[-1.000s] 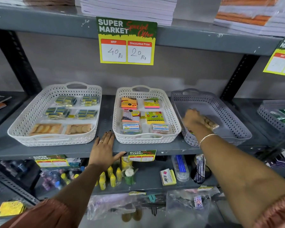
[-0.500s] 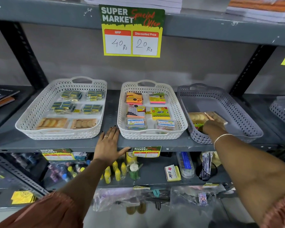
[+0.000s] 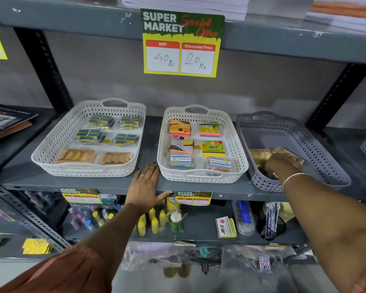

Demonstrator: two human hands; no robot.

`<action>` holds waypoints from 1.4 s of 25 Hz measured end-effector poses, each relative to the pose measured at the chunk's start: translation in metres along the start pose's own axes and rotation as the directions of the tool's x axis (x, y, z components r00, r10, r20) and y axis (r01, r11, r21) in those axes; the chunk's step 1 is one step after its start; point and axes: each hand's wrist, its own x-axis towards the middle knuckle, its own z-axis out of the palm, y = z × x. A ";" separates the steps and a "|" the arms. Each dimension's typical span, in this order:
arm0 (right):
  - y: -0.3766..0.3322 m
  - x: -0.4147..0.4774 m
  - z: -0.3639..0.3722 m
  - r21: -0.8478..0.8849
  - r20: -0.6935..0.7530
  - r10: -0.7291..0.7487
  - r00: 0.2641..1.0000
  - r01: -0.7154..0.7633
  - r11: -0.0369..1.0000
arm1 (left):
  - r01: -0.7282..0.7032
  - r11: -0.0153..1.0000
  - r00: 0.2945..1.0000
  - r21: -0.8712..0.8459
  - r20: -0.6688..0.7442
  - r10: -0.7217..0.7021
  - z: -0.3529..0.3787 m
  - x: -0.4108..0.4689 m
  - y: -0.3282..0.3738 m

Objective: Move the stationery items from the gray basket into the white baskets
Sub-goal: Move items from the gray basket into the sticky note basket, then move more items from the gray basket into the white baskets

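The left hand [image 3: 145,186] lies flat and open on the shelf edge [image 3: 114,186], holding nothing, between the two white baskets [image 3: 57,149] just beyond its fingertips. The right hand [image 3: 280,163] reaches into the gray basket [image 3: 317,149], fingers curled over tan packets [image 3: 260,154]; whether it actually grips one I cannot tell. Farther back hangs the price sign [image 3: 182,42].
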 end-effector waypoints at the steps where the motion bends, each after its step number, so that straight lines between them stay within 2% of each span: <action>1: -0.001 -0.001 -0.006 -0.003 0.039 -0.016 0.999 0.016 1.000 | -0.002 1.000 1.000 0.000 0.002 0.002 -0.001 0.000 0.000; 2: -0.005 -0.007 -0.015 0.017 0.054 -0.035 0.998 0.034 0.999 | -0.011 1.000 1.000 -0.001 0.002 0.011 -0.002 -0.001 0.000; 5: -0.038 0.005 -0.034 0.013 -0.057 -0.125 0.990 0.126 0.992 | -0.086 0.996 0.995 -0.037 -0.046 0.084 -0.013 -0.007 -0.003; 7: -0.073 0.018 -0.043 0.029 -0.136 -0.233 0.963 0.239 0.971 | -0.163 0.986 0.982 -0.020 -0.099 0.161 -0.027 -0.015 -0.012; 8: -0.090 -0.015 -0.057 0.030 -0.200 -0.295 0.934 0.307 0.951 | -0.186 0.982 0.973 0.012 -0.135 0.186 -0.036 -0.019 -0.021; 10: -0.126 -0.053 -0.070 0.053 -0.285 -0.375 0.882 0.405 0.913 | -0.144 0.988 0.967 0.062 -0.201 0.154 -0.055 -0.024 -0.044; 12: -0.170 -0.087 -0.075 0.101 -0.322 -0.452 0.832 0.505 0.857 | -0.013 0.999 0.963 0.051 -0.268 0.026 -0.075 -0.026 -0.079; 14: -0.218 -0.114 -0.068 0.129 -0.317 -0.566 0.761 0.626 0.769 | 0.109 0.993 0.960 0.039 -0.262 -0.095 -0.089 -0.032 -0.121; 16: -0.263 -0.139 -0.055 0.080 -0.291 -0.678 0.675 0.723 0.686 | 0.198 0.978 0.962 0.067 -0.206 -0.181 -0.095 -0.043 -0.166; 21: -0.349 -0.167 -0.008 -0.075 -0.138 -0.861 0.490 0.861 0.503 | 0.185 0.977 0.975 0.104 -0.141 -0.170 -0.087 -0.050 -0.221; 28: -0.386 -0.151 0.038 -0.203 -0.022 -0.862 0.507 0.842 0.501 | 0.154 0.987 0.970 0.034 -0.194 -0.145 -0.080 -0.049 -0.223; 33: -0.386 -0.149 0.037 -0.142 0.040 -0.867 0.497 0.862 0.487 | 0.166 0.986 0.962 0.002 -0.219 -0.162 -0.079 -0.048 -0.221; 35: -0.379 -0.148 0.030 -0.083 -0.023 -0.877 0.481 0.873 0.481 | 0.161 0.987 0.963 0.000 -0.219 -0.157 -0.078 -0.048 -0.223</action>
